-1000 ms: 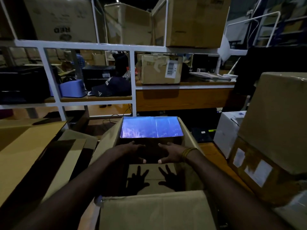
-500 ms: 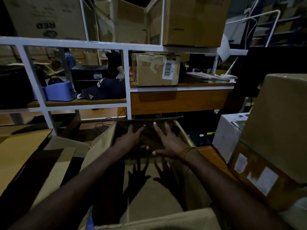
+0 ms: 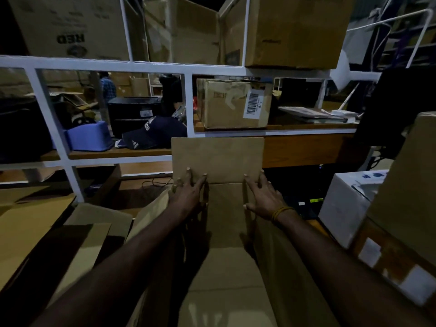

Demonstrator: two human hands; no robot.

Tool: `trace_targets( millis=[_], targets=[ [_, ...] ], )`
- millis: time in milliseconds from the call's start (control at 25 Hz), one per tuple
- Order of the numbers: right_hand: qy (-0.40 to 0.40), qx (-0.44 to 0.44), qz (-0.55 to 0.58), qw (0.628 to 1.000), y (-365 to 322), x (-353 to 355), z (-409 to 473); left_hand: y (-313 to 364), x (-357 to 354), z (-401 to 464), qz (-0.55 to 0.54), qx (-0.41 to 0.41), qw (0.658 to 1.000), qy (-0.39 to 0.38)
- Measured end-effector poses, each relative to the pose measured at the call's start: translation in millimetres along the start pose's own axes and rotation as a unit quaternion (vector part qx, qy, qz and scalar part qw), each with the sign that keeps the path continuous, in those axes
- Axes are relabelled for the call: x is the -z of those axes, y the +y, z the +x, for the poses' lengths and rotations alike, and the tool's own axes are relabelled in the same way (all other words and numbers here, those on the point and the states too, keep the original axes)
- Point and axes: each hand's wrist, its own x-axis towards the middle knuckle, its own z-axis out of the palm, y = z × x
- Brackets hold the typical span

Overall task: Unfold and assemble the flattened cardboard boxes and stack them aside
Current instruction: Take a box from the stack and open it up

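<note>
While both hands press flat, fingers straight: left hand (image 3: 188,197), right hand (image 3: 264,197) on box flap (image 3: 217,159) | "RED" carton (image 3: 70,27) upper left, inverted | barcode label (image 3: 253,103) centre, unreadable

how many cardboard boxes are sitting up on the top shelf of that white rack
3 in view: a printed box at the left, an open box in the middle, a closed box at the right. More may be beyond the frame.

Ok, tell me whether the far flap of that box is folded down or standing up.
Standing up. The far flap rises above the box edge, with both hands' fingers flat against its base.
</note>
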Motion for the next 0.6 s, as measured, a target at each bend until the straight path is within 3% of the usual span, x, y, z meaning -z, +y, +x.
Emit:
trace_targets(
  millis=[320,600],
  targets=[
    [-0.006,-0.014,-0.093,0.996,4,-8,26,-11,-10,9,0.038,0.025,0.998,-0.032],
    [-0.031,-0.017,-0.065,0.997,6,-7,27,-15,-11,14,0.029,0.028,0.998,-0.058]
  ],
)
